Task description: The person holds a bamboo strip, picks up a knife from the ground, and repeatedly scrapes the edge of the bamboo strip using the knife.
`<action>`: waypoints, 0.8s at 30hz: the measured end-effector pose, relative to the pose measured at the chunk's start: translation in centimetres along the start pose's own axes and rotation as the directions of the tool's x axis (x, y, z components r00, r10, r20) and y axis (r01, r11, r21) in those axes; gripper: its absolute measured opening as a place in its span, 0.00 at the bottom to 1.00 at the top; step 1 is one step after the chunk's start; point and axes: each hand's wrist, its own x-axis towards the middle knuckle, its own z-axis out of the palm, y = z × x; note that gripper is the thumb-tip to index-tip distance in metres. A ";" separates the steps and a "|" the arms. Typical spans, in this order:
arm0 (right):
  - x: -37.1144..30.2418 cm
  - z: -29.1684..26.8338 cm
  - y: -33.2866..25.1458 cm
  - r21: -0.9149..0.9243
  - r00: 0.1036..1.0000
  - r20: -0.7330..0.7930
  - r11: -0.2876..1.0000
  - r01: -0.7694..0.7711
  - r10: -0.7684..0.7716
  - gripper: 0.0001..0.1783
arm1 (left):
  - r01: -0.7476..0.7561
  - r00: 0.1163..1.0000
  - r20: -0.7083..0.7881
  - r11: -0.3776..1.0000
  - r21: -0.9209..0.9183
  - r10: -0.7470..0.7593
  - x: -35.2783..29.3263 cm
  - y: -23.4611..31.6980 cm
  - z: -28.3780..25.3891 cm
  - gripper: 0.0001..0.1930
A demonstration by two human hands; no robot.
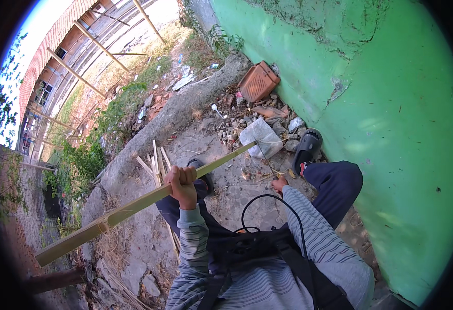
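My left hand (182, 186) is closed in a fist around a long split bamboo strip (133, 205). The strip slants from the lower left up to the right, and its far tip lies over a pale block (267, 137) on the ground. My right hand (279, 184), lower and further right, is closed on the handle end of a long thin dark blade (266, 159), which looks like a knife. The blade points up and left, and its upper end meets the strip's tip at the block. The handle itself is hidden in my fingers.
Several split bamboo pieces (158, 164) lie left of my leg. Stones (234, 129) and an orange-brown ribbed container (259, 81) are beyond the block. A green wall (392, 129) rises close on the right; a low concrete ridge (169, 114) runs along the left. A black cable (268, 196) loops before me.
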 end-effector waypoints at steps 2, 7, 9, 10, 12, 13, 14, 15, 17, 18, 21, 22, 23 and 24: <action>0.6 0.7 0.1 0.089 0.996 0.093 0.996 -0.010 0.001 0.13 | -0.006 1.000 -0.007 1.000 0.019 0.006 0.1 0.1 -0.2 0.24; -0.3 1.9 -0.7 0.417 0.943 0.330 0.903 -0.106 -0.042 0.11 | -0.035 0.998 -0.058 0.999 0.033 0.037 0.1 0.7 -1.4 0.24; -0.6 1.7 -0.7 0.421 0.970 0.233 0.906 -0.040 -0.066 0.11 | -0.065 0.990 -0.131 0.997 -0.029 0.060 0.1 0.8 -1.8 0.24; -0.8 1.4 -0.8 0.418 0.986 0.139 0.908 0.024 -0.090 0.12 | -0.065 0.990 -0.129 0.997 -0.037 0.060 0.0 1.1 -2.1 0.24; -2.1 1.0 -1.8 0.293 0.990 0.034 0.949 0.120 -0.136 0.13 | -0.081 0.970 -0.236 0.994 -0.069 0.062 -0.5 2.2 -3.2 0.25; -2.8 0.6 -2.2 0.156 0.980 -0.065 0.968 0.197 -0.189 0.16 | -0.080 0.969 -0.238 0.994 -0.071 0.061 -0.7 2.9 -3.4 0.25; -3.5 0.3 -2.7 0.153 0.980 -0.066 0.969 0.196 -0.188 0.16 | -0.091 0.976 -0.205 0.995 -0.050 0.079 -0.9 3.6 -3.7 0.25; -3.9 -0.2 -3.0 0.042 0.935 -0.182 0.948 0.316 -0.303 0.17 | -0.104 0.980 -0.173 0.994 -0.031 0.097 -1.2 4.5 -3.5 0.25; -4.8 -0.9 -4.4 -0.082 0.862 -0.279 0.905 0.418 -0.424 0.18 | -0.103 0.975 -0.198 0.995 -0.016 0.098 -1.7 5.6 -2.9 0.25; -5.6 -0.8 -5.6 -0.078 0.881 -0.320 0.937 0.340 -0.347 0.19 | -0.122 0.971 -0.207 0.992 0.009 0.121 -2.2 6.4 -2.9 0.25; -5.2 -1.7 -6.2 -0.079 0.887 -0.394 0.970 0.229 -0.241 0.20 | -0.141 0.949 -0.283 0.990 0.016 0.140 -3.0 7.1 -2.8 0.26; -4.5 -2.0 -6.0 -0.083 0.883 -0.415 0.975 0.205 -0.221 0.19 | -0.143 0.959 -0.246 0.990 0.006 0.141 -3.1 7.1 -2.4 0.26; -4.0 -2.5 -5.5 -0.083 0.879 -0.423 0.976 0.203 -0.219 0.19 | -0.146 0.968 -0.209 0.989 -0.003 0.142 -3.2 7.1 -2.0 0.26; -3.5 -2.8 -4.8 -0.113 0.894 -0.421 0.987 0.118 -0.155 0.20 | -0.147 0.967 -0.210 0.989 -0.006 0.142 -3.4 7.2 -1.8 0.26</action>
